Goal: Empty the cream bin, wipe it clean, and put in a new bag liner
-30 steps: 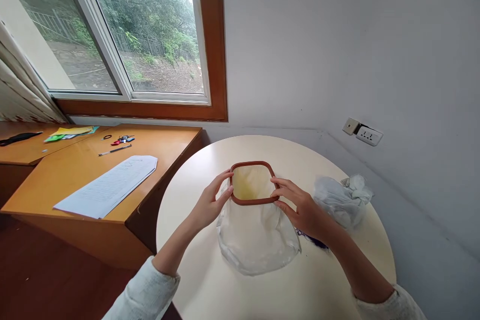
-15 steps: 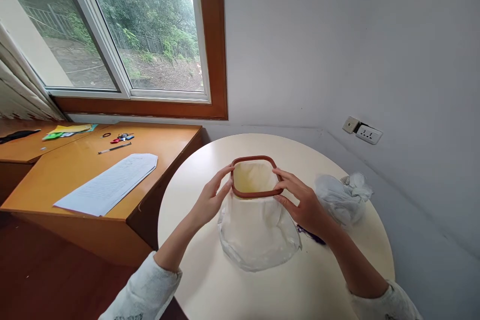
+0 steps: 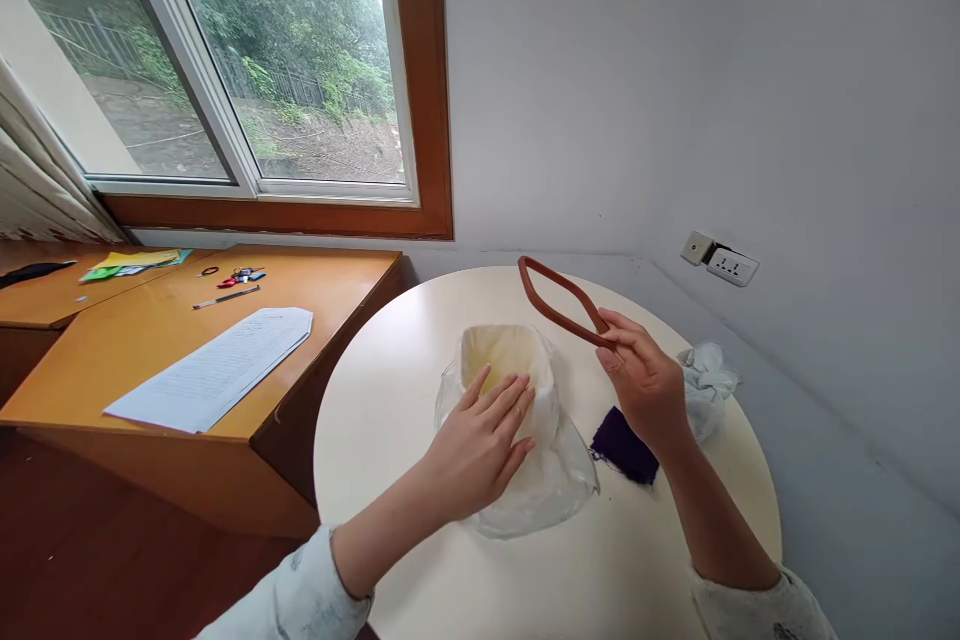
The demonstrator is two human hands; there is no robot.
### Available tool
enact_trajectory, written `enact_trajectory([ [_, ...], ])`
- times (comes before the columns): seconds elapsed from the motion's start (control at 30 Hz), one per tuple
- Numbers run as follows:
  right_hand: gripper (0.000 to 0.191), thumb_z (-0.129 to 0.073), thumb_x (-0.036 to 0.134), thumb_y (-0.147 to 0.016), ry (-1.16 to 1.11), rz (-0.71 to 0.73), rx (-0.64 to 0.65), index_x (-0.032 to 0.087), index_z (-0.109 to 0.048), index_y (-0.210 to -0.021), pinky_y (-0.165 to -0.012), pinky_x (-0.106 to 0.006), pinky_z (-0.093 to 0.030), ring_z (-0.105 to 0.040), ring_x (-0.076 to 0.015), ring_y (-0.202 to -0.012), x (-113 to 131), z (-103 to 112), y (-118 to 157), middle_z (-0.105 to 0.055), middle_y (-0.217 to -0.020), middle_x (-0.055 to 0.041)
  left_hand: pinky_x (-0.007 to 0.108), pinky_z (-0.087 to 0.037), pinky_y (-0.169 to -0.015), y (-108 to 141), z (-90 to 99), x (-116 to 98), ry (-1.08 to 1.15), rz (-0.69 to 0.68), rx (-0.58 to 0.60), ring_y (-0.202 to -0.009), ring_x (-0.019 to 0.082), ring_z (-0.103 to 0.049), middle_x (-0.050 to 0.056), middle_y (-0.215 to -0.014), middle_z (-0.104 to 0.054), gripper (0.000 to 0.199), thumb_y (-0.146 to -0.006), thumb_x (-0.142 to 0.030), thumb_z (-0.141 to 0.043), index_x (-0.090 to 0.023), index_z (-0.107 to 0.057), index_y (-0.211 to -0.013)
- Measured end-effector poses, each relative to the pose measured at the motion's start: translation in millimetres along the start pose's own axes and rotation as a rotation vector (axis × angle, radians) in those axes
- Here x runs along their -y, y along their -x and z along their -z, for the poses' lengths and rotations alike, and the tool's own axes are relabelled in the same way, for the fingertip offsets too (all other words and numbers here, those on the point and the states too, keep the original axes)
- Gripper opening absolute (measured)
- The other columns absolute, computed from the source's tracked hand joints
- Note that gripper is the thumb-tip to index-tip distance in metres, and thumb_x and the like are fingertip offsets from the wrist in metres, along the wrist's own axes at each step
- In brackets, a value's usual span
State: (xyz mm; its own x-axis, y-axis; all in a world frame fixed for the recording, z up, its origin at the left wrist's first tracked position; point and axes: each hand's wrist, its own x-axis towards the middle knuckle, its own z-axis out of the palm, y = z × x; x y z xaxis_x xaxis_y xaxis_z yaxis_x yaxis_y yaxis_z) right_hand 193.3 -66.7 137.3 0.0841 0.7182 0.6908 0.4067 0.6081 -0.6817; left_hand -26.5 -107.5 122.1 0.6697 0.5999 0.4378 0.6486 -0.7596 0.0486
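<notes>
A small bin (image 3: 546, 370) lined with a translucent plastic bag (image 3: 536, 505) stands on the round table, the bag's edge draped down over its outside. My left hand (image 3: 480, 445) lies against the bin's near side, fingers stretched and spread, fingertips at the rim. To the right, above the table, my right hand (image 3: 645, 380) grips a brown rounded-square rim ring (image 3: 559, 320) by its near right corner. The ring is tilted and apart from the bin. A dark purple cloth (image 3: 626, 447) lies beneath my right hand.
Crumpled clear plastic bags (image 3: 709, 375) lie at the right edge of the round table (image 3: 390, 370). On the wooden desk (image 3: 345, 290) to the left are papers (image 3: 217, 370), a pen (image 3: 226, 297) and keys (image 3: 244, 277). A wall socket (image 3: 733, 266) is at right.
The brown ring has come off the bin's top and moved up and right in my right hand. My left hand has let go of the ring and shifted to the bin's near side.
</notes>
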Motion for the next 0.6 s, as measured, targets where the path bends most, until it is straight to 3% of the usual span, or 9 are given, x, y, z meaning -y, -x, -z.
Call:
enact_trajectory([
  [0.23,0.01,-0.055,0.028,-0.081,-0.006,-0.035,-0.024,0.022,-0.058,-0.089,-0.096,-0.045,-0.045,-0.051,-0.023,-0.115,-9,6,6,-0.057,-0.119,-0.0093,0.053,-0.025,-0.108,-2,-2.7,1,-0.065,0.012,0.03,-0.126,0.028,-0.041,0.014,-0.135,-0.046,0.048,-0.091,-0.03,-0.038,-0.012,-0.034,-0.135],
  [0.4,0.01,-0.055,0.028,-0.082,0.008,-0.052,-0.021,0.022,-0.058,-0.089,-0.097,-0.046,-0.044,-0.051,-0.0235,-0.116,-11,8,9,-0.057,-0.119,-0.0096,0.049,-0.037,-0.103,-3,-5.6,2,0.015,0.017,-0.089,-0.11,0.023,-0.057,0.011,-0.118,-0.062,0.035,-0.091,-0.022,-0.036,-0.016,-0.048,-0.124],
  [0.5,0.011,-0.054,0.03,-0.082,0.005,-0.063,-0.027,0.022,-0.058,-0.089,-0.095,-0.046,-0.046,-0.051,-0.0237,-0.116,-12,11,11,-0.058,-0.119,-0.0097,0.047,-0.04,-0.1,-12,-1.4,15,0.073,0.067,-0.197,-0.099,0.02,-0.061,0.008,-0.107,-0.066,0.03,-0.09,-0.019,-0.039,-0.019,-0.056,-0.114],
  [0.6,0.011,-0.054,0.03,-0.082,-0.003,-0.076,-0.043,0.022,-0.058,-0.089,-0.096,-0.046,-0.045,-0.052,-0.0231,-0.115,-15,14,13,-0.058,-0.118,-0.0095,0.042,-0.045,-0.093,-36,7.3,46,0.128,0.217,-0.243,-0.094,0.021,-0.062,0.007,-0.101,-0.068,0.027,-0.088,-0.021,-0.041,-0.02,-0.064,-0.101],
])
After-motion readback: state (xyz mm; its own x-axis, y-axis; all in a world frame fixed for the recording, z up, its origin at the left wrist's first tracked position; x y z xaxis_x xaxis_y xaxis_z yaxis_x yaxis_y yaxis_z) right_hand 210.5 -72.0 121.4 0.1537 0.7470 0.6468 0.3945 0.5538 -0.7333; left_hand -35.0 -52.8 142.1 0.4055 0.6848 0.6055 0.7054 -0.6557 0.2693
